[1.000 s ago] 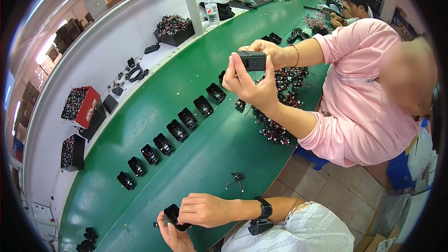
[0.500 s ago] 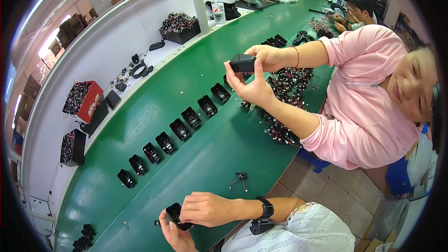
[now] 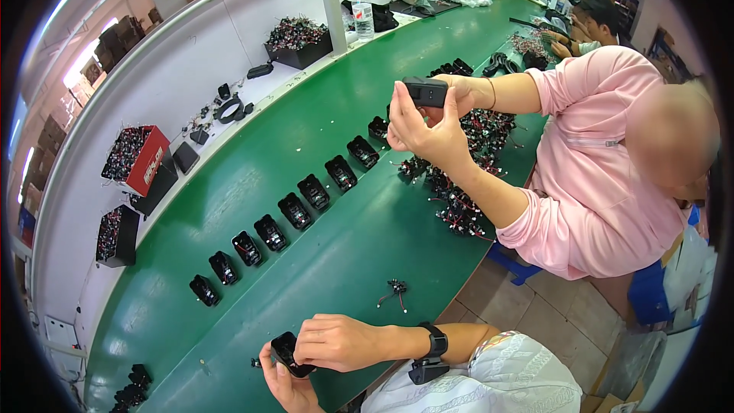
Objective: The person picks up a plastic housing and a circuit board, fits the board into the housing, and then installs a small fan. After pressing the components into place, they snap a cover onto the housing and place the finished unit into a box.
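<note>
In my left hand [image 3: 284,384] is a small black open plastic housing [image 3: 284,347], held at its edge between thumb and fingers above the green table. My right hand [image 3: 336,343] reaches over it from the right. Its bent fingertips are at the housing's open cavity, and whatever they pinch there is hidden. A black strap with a small black device [image 3: 428,371] is around my right wrist. Close behind my left fingers lies a small dark part [image 3: 255,363]. A little bundle of wired parts [image 3: 395,295] lies on the table ahead of my right hand.
A row of black housings [image 3: 293,211] runs diagonally along the green table [image 3: 321,275]. Beyond my hands, a co-worker in pink [image 3: 604,160] holds a black case [image 3: 426,92] beside a heap of wired parts [image 3: 466,183]. Dark parts [image 3: 134,388] lie at the lower left; boxes [image 3: 145,164] line the wall ledge.
The co-worker has turned the black case and moved it slightly right, and their head has moved. My hands and the housing have stayed nearly where they were.
</note>
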The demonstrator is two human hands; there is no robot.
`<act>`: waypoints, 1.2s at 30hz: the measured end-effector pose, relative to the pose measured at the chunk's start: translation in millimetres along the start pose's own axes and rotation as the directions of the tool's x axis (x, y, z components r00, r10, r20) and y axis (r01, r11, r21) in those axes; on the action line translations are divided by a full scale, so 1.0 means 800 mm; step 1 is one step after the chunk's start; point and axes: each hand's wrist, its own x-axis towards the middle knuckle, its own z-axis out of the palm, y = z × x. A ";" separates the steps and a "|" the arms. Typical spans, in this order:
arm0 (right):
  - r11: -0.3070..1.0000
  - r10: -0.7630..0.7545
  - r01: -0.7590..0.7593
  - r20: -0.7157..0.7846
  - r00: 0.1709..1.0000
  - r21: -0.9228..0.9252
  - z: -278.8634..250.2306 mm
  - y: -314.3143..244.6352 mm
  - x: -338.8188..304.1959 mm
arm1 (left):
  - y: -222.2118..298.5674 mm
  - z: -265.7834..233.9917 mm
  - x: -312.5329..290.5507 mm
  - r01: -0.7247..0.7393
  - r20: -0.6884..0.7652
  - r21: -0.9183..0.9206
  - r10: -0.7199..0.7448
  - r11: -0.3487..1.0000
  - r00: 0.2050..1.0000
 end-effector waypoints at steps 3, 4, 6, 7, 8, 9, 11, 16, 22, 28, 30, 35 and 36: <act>1.000 -0.004 0.004 0.002 1.000 -0.001 -0.001 -0.001 0.001 | 0.001 0.006 0.001 0.001 -0.024 -0.007 -0.001 1.000 1.000; 1.000 -0.003 0.003 0.002 1.000 -0.001 -0.002 -0.001 0.001 | 0.001 0.005 0.001 0.001 -0.024 -0.007 -0.002 1.000 1.000; 1.000 0.003 -0.003 0.003 1.000 -0.009 -0.005 -0.001 0.002 | 0.001 0.002 0.002 0.003 0.022 -0.014 -0.002 1.000 1.000; 1.000 0.005 -0.005 0.002 1.000 -0.008 -0.004 -0.001 0.001 | 0.000 0.003 0.001 0.005 0.022 -0.014 -0.005 1.000 1.000; 1.000 0.008 -0.008 0.001 1.000 -0.005 -0.003 0.000 0.000 | -0.001 0.004 0.000 0.002 0.004 -0.015 -0.002 1.000 1.000; 1.000 0.011 -0.011 -0.001 1.000 -0.002 -0.003 0.000 0.000 | -0.001 0.005 0.000 -0.002 -0.015 -0.016 0.002 1.000 1.000; 1.000 0.013 -0.013 0.006 1.000 -0.002 -0.003 -0.002 0.000 | -0.002 0.000 0.000 -0.004 0.004 -0.023 0.004 1.000 1.000; 1.000 0.013 -0.013 0.014 1.000 0.015 -0.001 -0.001 0.003 | -0.002 0.001 0.002 -0.010 0.001 -0.048 0.010 0.999 1.000; 0.999 0.013 -0.013 -0.003 1.000 0.033 -0.001 -0.001 0.004 | 0.001 0.004 0.003 0.016 0.027 -0.062 -0.014 0.998 1.000; 0.999 0.029 -0.029 0.004 1.000 0.045 -0.001 -0.004 0.003 | 0.000 -0.007 0.001 0.032 0.059 -0.039 -0.030 0.999 0.998; 0.997 0.046 -0.044 -0.029 0.999 0.067 -0.002 -0.007 0.005 | -0.009 -0.016 0.005 0.012 0.065 -0.096 -0.006 0.995 0.998; 0.996 0.067 -0.060 -0.115 0.991 0.062 0.006 -0.006 0.007 | -0.004 -0.011 -0.003 0.051 -0.075 -0.234 -0.070 0.971 0.995; 0.994 0.084 -0.076 -0.106 0.991 0.075 0.007 -0.005 0.009 | -0.001 -0.011 -0.004 0.053 -0.089 -0.224 -0.074 0.973 0.993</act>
